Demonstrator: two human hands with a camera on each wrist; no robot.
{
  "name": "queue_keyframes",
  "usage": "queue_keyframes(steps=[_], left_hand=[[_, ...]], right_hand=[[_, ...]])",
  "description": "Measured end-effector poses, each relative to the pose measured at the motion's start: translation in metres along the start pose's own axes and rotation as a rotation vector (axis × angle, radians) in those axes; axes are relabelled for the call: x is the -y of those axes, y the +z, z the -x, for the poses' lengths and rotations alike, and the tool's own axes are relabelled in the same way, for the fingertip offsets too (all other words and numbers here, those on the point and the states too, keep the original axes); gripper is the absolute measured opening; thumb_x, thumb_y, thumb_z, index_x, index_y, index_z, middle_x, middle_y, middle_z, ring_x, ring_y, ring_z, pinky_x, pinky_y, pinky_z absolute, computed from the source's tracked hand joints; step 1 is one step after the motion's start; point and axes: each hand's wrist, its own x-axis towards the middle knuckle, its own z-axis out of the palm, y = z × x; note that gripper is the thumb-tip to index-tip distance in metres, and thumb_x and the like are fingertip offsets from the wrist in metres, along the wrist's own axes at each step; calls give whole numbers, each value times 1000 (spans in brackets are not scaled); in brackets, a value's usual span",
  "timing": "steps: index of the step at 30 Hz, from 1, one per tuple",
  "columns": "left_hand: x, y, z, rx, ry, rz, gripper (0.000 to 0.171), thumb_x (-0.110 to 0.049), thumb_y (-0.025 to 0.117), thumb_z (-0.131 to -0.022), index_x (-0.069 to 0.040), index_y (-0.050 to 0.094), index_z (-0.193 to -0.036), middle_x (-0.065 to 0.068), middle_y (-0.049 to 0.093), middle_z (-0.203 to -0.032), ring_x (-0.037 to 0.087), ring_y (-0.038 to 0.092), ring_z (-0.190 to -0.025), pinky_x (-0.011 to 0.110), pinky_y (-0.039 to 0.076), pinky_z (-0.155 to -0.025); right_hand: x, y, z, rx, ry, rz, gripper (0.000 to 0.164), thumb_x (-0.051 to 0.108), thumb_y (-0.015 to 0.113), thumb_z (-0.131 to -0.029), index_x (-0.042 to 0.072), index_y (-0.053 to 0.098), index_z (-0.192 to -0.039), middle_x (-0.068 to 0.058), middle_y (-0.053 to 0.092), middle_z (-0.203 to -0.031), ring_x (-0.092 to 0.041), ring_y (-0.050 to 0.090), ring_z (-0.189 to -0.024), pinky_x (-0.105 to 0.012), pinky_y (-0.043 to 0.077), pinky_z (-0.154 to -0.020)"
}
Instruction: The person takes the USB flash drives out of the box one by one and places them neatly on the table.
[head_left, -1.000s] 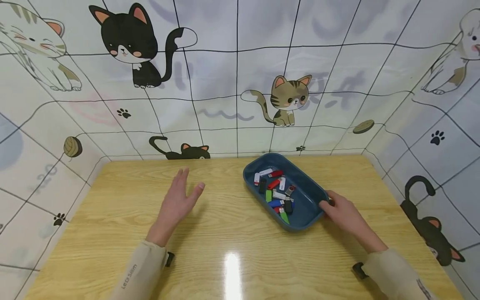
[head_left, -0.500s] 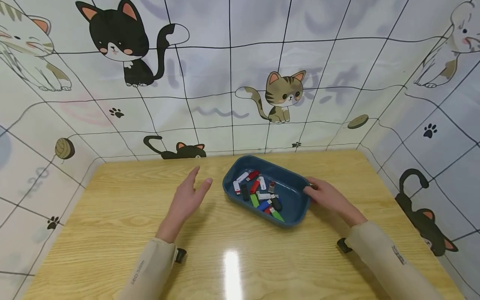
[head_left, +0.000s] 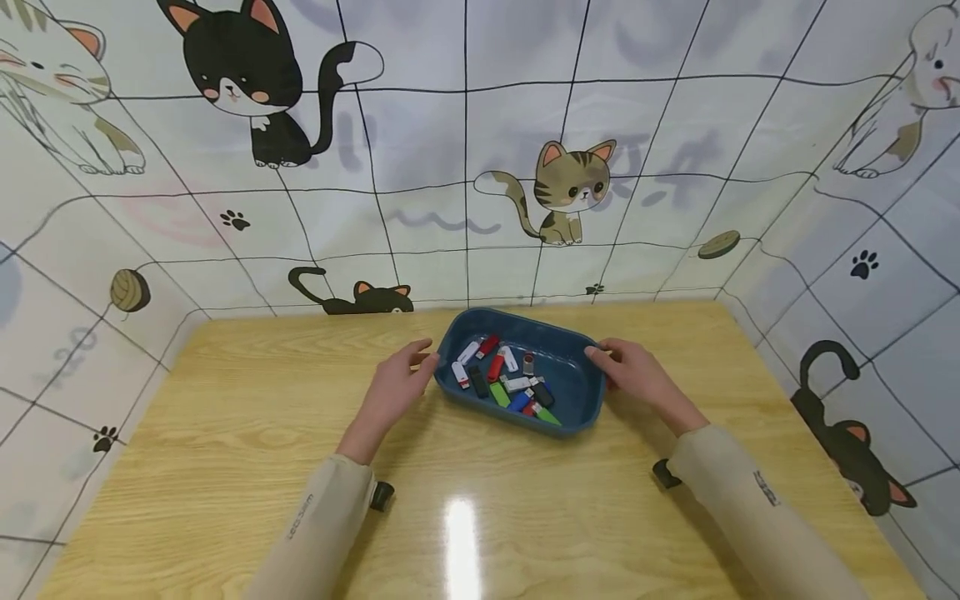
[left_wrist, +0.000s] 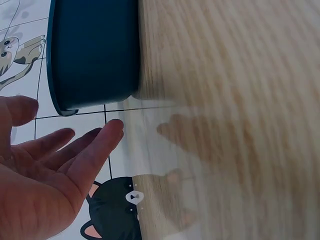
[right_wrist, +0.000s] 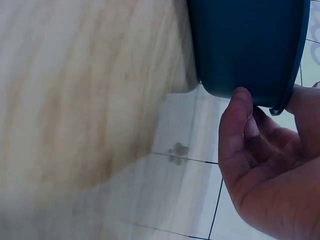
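Note:
A dark blue plastic tray (head_left: 573, 387) lies slightly turned on the wooden table, with several USB flash drives (head_left: 517, 384) loose in its left and middle part. They are white, red, black, green and blue. My right hand (head_left: 637, 372) grips the tray's right end, thumb over the rim and fingers curled against the outer wall (right_wrist: 245, 55). At the other end is my left hand (head_left: 396, 389), fingers loosely bent. In the left wrist view a small gap separates its fingertips (left_wrist: 116, 127) from the tray's end wall (left_wrist: 95, 60).
Fabric walls printed with cartoon cats (head_left: 573, 196) close off the table at the back and both sides. The wooden tabletop (head_left: 285, 417) reaches to the back wall just behind the tray. A bright light reflection (head_left: 462, 542) shows at the front.
The tray has moved left with my right hand holding its end, and it has turned to lie more sideways. My left hand has come rightward to the tray's left end.

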Motion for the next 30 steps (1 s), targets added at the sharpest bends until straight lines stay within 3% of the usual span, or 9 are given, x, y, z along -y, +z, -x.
queue_keyframes(steps=[7, 10, 16, 20, 24, 27, 30], left_hand=[[0, 2, -5, -19, -20, 33, 32, -14, 57, -105, 4, 66, -130, 21, 70, -123, 29, 73, -96, 38, 63, -79], [-2, 0, -5, -10, -43, 77, 30, -10, 58, -104, 7, 65, -127, 22, 70, -119, 30, 73, -98, 37, 63, -81], [-7, -2, -5, 91, -100, 226, 43, -5, 55, -105, 7, 52, -146, 29, 60, -138, 38, 65, -120, 44, 60, -90], [-5, -1, -3, 156, -90, 305, 54, -3, 51, -106, 1, 38, -158, 30, 50, -149, 41, 61, -126, 47, 58, -94], [-1, -3, 2, 244, -81, 406, 64, -1, 50, -105, -5, 27, -164, 31, 43, -154, 44, 60, -125, 52, 56, -96], [-1, -6, 5, 286, -99, 440, 70, -1, 52, -103, -10, 23, -166, 30, 41, -157, 44, 61, -125, 53, 57, -95], [-4, -7, 6, 297, -121, 444, 72, -2, 54, -101, -14, 25, -166, 28, 40, -157, 43, 63, -122, 54, 57, -93]], right_hand=[[3, 1, -7, 13, -42, -3, 42, 43, 52, -108, 4, 65, -115, -8, 58, -71, -31, 61, -69, -35, 48, -65], [5, 0, -10, 12, -50, 9, 40, 42, 52, -109, 5, 65, -111, -10, 56, -69, -30, 59, -67, -36, 46, -64], [6, -2, -12, 17, -35, 45, 38, 38, 49, -110, 4, 63, -118, -4, 52, -68, -23, 54, -65, -36, 44, -65], [3, -3, -10, 8, -46, 50, 37, 38, 47, -111, 5, 63, -115, -4, 51, -67, -22, 52, -64, -37, 44, -67], [2, -2, -11, 19, -44, 58, 45, 38, 46, -111, 2, 62, -132, -18, 68, -97, -27, 65, -79, -41, 55, -75], [2, -1, -13, 34, -30, 64, 54, 39, 45, -111, -2, 54, -146, -27, 63, -132, -35, 69, -102, -49, 59, -87], [4, -1, -15, 32, -17, 95, 57, 41, 45, -111, -2, 52, -148, -27, 61, -136, -39, 65, -114, -55, 54, -96]])
